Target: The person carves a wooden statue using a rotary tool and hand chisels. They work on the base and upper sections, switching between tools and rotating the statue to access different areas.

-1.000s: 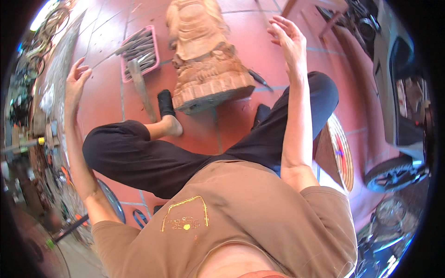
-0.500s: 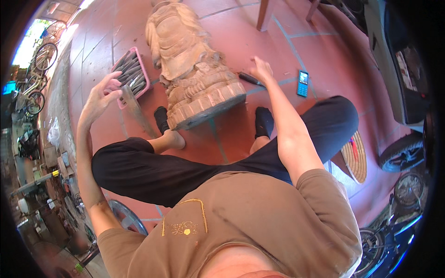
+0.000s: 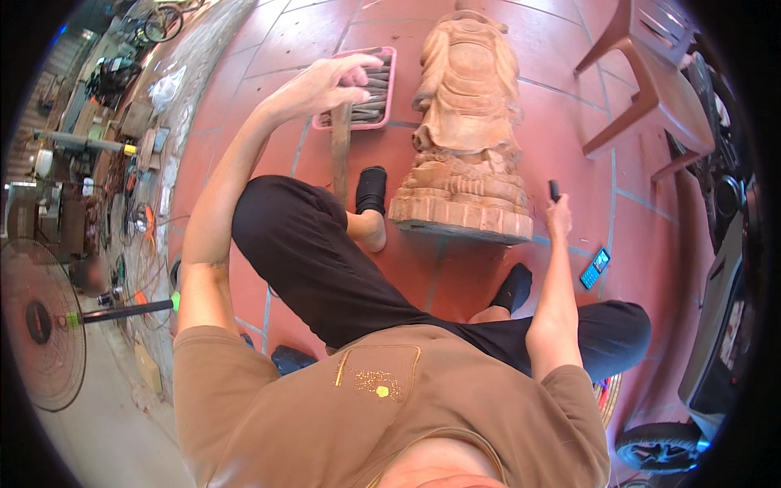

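head view, left hand [image 3: 329, 81] over pink tray [image 3: 389, 88]

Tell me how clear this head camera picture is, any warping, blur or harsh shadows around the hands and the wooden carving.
In the head view, fisheye warping bends the floor tile lines and leaves a black rim; daylight is even, shadows soft. The wooden carving is sharp; the left hand over the pink tray looks slightly smeared; the right hand holds a small dark tool, reasonably crisp.
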`<state>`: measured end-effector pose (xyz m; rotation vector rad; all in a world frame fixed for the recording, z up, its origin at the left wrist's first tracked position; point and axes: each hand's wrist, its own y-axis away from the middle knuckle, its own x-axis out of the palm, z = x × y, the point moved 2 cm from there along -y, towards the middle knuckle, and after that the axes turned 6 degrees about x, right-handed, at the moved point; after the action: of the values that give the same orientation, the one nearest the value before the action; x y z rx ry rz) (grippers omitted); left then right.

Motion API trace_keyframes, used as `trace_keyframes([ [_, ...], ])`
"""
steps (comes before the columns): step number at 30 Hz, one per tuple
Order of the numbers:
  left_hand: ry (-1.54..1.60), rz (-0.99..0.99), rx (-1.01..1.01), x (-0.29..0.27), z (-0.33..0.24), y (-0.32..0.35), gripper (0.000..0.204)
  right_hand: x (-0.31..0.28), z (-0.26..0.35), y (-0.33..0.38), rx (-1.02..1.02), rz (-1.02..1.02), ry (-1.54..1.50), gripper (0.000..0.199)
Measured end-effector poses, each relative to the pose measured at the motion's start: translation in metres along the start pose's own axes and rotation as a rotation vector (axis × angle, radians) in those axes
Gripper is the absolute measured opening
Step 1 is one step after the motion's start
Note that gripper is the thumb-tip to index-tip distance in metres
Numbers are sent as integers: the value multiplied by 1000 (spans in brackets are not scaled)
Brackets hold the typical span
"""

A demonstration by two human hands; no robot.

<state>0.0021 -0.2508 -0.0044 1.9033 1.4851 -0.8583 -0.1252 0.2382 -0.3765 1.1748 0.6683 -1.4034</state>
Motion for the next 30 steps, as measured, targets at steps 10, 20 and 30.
trace_keyframes([
  [10, -331, -149, 251, 23, -20, -5, 62, -183, 209, 100, -940, -340, -209, 27],
  [20, -125, -48, 105, 35, 5, -3, 45, -189, 350, 205, -1432, -504, -200, 44],
  [30, 72, -540, -436, 2, 208, 57, 36, -138, 232, 153, -760, -27, -494, 42],
])
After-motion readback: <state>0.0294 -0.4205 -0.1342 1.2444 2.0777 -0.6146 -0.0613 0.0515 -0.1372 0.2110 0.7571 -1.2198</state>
